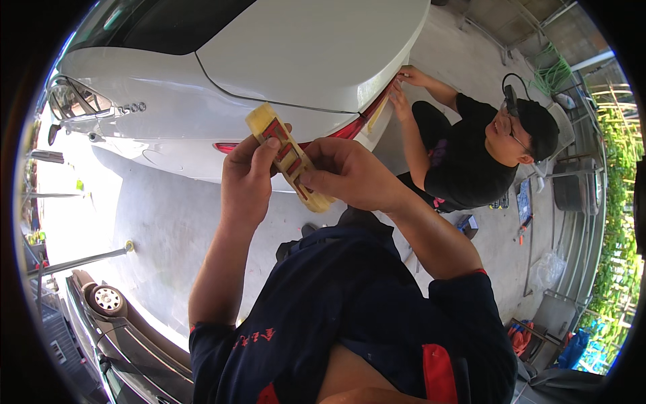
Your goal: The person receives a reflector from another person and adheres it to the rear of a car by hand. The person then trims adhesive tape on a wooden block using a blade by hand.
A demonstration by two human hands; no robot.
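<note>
Both hands hold up a strip of yellow tape (258,120) that carries letter-shaped badge pieces (289,154) with red on their faces. My left hand (247,174) pinches its upper left part, thumb on the front. My right hand (353,174) grips the lower right part between thumb and fingers. The strip slants down to the right, and part of it is hidden by the fingers. Behind it is the rear of a white car (166,116), apart from the strip. A red tail light (345,132) shows just past my right hand.
A co-worker (469,141) in black crouches at right, hands at the car's rear light, beside a yellow tape strip (376,118). Tools (525,230) and a small box (467,224) lie on the concrete floor (166,222). A dark car (126,343) stands at lower left.
</note>
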